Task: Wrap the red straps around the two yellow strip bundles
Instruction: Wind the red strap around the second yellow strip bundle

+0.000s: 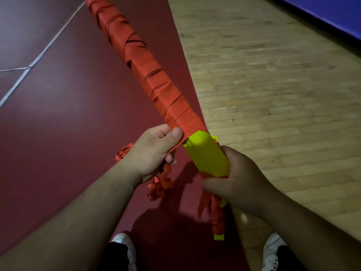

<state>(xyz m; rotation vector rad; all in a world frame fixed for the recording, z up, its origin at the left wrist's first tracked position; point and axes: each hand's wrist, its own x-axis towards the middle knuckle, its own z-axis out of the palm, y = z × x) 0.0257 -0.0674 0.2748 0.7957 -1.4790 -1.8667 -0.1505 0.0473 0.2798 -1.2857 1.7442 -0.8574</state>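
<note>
The yellow bundle (207, 153) runs as a long diagonal from the top of the frame, left of centre, down to the lower middle, held up over the floor. Most of it is covered by the red strap (136, 55), wound in overlapping slanted turns. A bare yellow stretch shows in the middle of the frame between the two hands, and a short yellow tip pokes out lower down.

The left hand (154, 153), centre frame, has its grip narrow, pinching the strap's free edge between thumb and fingers right where the wrapping ends. Loose red curls (160, 186) hang below it. The right hand (244, 178), just right of it, has its grip closed around the bundle's lower part. More crumpled red tails (216, 216) dangle beneath that hand.

Under everything lie a red floor (58, 114) with white lines (39, 57) on the left and a wood floor (273, 94) on the right. Two shoes (125, 243) show at the bottom edge.
</note>
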